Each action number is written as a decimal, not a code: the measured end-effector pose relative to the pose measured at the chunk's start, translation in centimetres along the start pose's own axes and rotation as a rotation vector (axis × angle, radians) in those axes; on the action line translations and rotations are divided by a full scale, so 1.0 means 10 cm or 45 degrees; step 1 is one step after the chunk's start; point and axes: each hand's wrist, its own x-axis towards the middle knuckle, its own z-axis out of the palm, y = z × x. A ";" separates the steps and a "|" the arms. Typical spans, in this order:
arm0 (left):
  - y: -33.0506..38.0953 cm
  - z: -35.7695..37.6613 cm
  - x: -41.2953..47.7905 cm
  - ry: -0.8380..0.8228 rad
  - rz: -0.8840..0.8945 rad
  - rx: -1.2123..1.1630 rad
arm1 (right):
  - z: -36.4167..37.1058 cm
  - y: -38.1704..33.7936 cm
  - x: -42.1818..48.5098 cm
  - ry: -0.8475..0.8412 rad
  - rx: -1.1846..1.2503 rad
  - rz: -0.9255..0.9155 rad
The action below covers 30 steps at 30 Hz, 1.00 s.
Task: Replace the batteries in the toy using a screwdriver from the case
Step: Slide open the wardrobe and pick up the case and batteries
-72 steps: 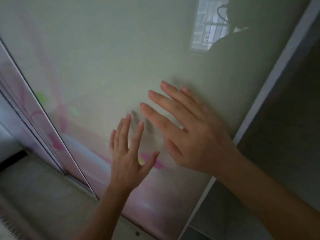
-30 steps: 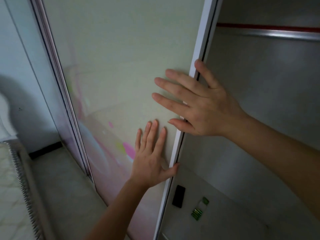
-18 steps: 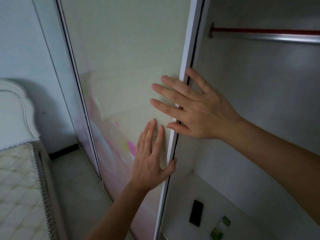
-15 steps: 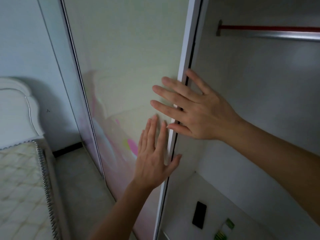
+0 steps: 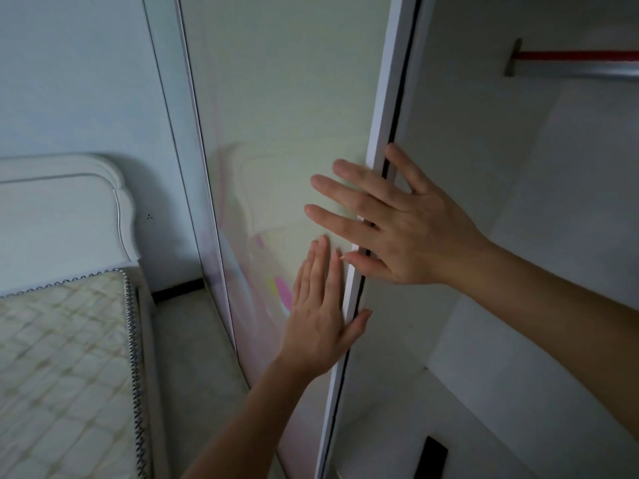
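Both palms flat on the sliding wardrobe door point(image 5: 283, 98): the left hand point(image 5: 320, 319) at six o'clock, fingers spread wide, thumb hooked round the white door edge point(image 5: 382, 133). The right hand point(image 5: 397, 226), wide too, straddles that edge. A dark flat object point(image 5: 430, 459) lies on the wardrobe shelf point(image 5: 484, 426) at five o'clock; what it is, I cannot tell.
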 end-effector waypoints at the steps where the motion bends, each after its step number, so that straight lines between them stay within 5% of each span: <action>1: -0.03 0.00 0.02 -0.002 -0.002 -0.001 | 0.03 0.00 0.02 -0.004 0.012 0.005; 21: -0.13 -0.24 0.01 -0.173 -0.236 0.157 | 0.00 -0.17 0.19 -0.276 0.155 0.077; 26: 0.04 -0.33 -0.48 -0.320 -0.267 0.249 | -0.23 -0.78 -0.35 -0.307 0.471 0.408; 30: 0.29 -0.26 -1.03 -0.447 -0.237 0.241 | -0.40 -1.50 -0.97 -0.559 0.628 0.688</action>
